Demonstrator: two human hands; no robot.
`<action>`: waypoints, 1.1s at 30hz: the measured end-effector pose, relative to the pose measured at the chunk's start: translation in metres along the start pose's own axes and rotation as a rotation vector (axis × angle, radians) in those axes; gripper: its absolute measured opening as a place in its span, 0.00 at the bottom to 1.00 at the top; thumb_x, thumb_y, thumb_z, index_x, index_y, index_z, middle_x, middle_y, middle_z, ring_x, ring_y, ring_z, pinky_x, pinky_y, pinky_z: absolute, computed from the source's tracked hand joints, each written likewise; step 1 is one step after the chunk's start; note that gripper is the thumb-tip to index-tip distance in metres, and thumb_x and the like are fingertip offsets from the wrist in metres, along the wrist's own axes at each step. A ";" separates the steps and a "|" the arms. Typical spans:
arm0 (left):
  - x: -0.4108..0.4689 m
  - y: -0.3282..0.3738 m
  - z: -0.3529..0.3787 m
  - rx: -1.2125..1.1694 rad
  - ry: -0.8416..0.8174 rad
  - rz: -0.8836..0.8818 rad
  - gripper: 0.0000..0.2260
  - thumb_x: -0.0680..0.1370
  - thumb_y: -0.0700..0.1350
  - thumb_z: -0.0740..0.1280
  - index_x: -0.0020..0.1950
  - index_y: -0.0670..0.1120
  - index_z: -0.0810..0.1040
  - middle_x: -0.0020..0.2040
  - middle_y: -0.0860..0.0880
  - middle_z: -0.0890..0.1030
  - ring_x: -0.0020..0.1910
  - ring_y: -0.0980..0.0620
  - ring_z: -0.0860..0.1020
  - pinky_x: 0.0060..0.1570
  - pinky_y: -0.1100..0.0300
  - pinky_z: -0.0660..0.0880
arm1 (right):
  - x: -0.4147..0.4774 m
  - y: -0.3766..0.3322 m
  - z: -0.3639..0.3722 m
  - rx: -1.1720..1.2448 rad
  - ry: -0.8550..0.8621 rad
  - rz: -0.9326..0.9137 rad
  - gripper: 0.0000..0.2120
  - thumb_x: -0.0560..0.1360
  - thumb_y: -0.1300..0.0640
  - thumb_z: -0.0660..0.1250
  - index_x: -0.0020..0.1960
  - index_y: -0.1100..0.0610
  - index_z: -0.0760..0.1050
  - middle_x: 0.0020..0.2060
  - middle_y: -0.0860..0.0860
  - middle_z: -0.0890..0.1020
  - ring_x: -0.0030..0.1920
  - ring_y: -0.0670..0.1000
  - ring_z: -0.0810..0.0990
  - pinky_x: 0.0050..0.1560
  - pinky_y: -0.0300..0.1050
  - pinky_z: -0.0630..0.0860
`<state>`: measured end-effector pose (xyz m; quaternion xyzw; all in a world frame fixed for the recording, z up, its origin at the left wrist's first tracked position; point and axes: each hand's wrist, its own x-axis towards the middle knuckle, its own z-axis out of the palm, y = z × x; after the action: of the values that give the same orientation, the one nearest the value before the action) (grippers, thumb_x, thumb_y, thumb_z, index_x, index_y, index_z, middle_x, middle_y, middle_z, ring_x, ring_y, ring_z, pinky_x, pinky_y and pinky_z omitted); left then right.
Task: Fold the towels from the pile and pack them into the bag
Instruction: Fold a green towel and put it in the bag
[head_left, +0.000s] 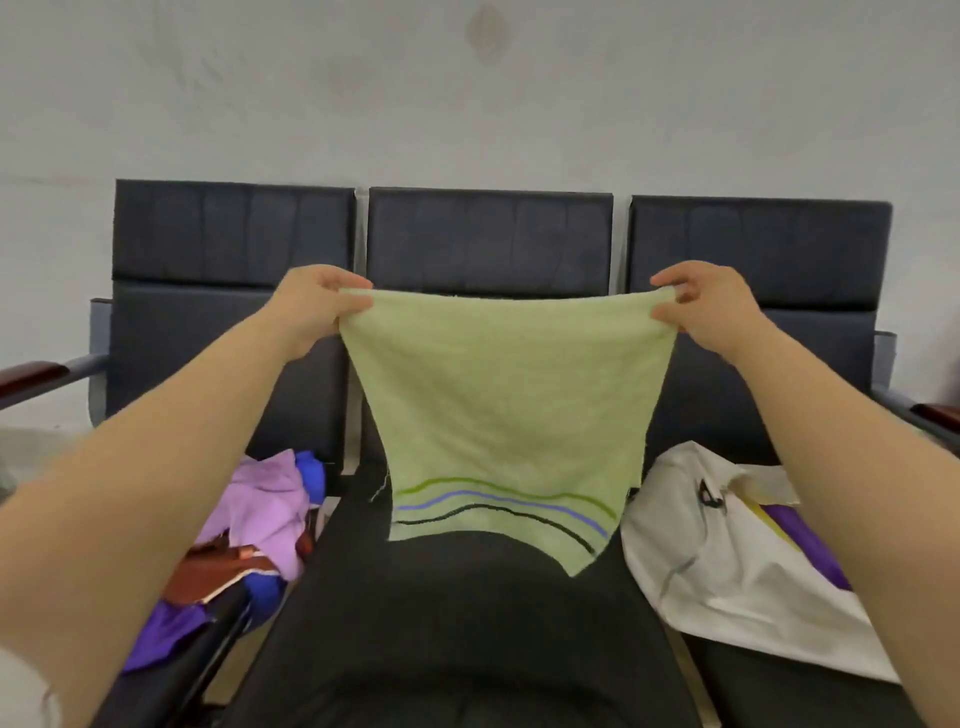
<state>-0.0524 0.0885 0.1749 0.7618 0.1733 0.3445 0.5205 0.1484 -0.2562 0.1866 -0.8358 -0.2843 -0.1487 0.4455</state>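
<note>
The pale green towel (504, 405) hangs spread in the air above the middle seat (457, 634) of a row of dark chairs. The left hand (317, 306) pinches its upper left corner and the right hand (711, 306) pinches its upper right corner. The hands are held well apart, so the top edge is nearly taut with a slight sag. The cloth looks light, soft and limp. It drapes freely, its striped lower hem (498, 506) ripples and one bottom corner droops lower than the other. It will probably take a fold easily but will not hold a shape unaided, and corner grips like these seem the right hold for bringing edges together. The pile (260, 519) of purple, blue and brown towels lies on the left seat. The white bag (727, 561) slumps open on the right seat with something purple inside.
</note>
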 end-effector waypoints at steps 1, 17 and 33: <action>0.001 0.004 -0.001 0.068 0.049 0.012 0.08 0.75 0.35 0.70 0.52 0.43 0.80 0.48 0.45 0.80 0.47 0.49 0.79 0.51 0.55 0.80 | 0.000 -0.004 -0.006 -0.132 -0.041 -0.034 0.15 0.74 0.67 0.67 0.58 0.55 0.78 0.46 0.55 0.81 0.46 0.55 0.79 0.47 0.47 0.76; -0.010 0.018 -0.023 -0.125 -0.137 -0.228 0.08 0.77 0.36 0.67 0.55 0.40 0.78 0.49 0.45 0.81 0.45 0.53 0.79 0.39 0.63 0.79 | -0.013 -0.017 -0.001 0.965 -0.108 0.288 0.12 0.79 0.60 0.65 0.61 0.63 0.75 0.48 0.54 0.80 0.50 0.53 0.82 0.50 0.50 0.81; -0.013 0.000 -0.022 0.179 -0.072 -0.108 0.04 0.79 0.41 0.66 0.51 0.44 0.80 0.48 0.45 0.83 0.45 0.50 0.81 0.55 0.52 0.76 | -0.016 0.000 0.013 0.381 -0.146 0.156 0.12 0.78 0.60 0.67 0.61 0.57 0.74 0.53 0.59 0.80 0.46 0.53 0.82 0.39 0.43 0.81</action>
<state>-0.0773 0.0950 0.1753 0.8066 0.2255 0.2714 0.4742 0.1354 -0.2509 0.1707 -0.7645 -0.2734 0.0036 0.5837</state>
